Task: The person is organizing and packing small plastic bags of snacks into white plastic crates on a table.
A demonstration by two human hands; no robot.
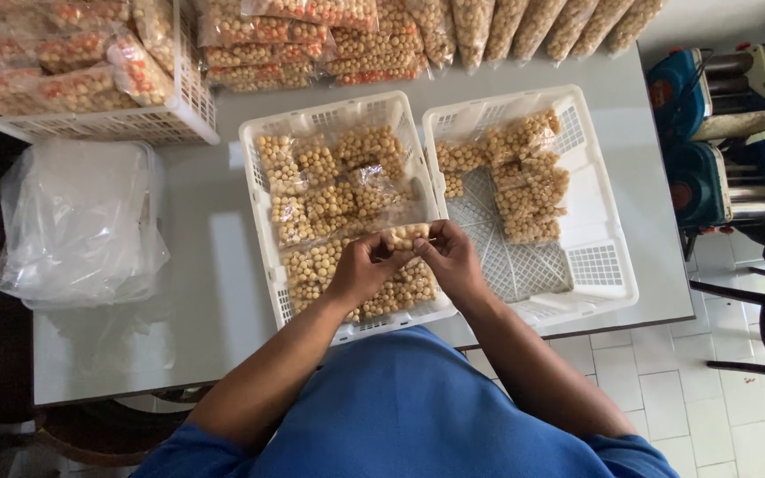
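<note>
head view: left hand [367, 265] and right hand [450, 257] pinch snack bag [403, 235] between them, above basket [269, 265]

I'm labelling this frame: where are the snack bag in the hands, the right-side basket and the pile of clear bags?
snack bag [405, 235], head view, its top edge.
right-side basket [597, 264], head view, bare floor.
clear bags [77, 221], head view, pile's middle.

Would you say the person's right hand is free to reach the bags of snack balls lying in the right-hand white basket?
Probably not at once: the right hand and left hand both pinch a small clear bag. Otherwise the way looks open; the right-hand basket has no lid and its bags lie uncovered.
</note>
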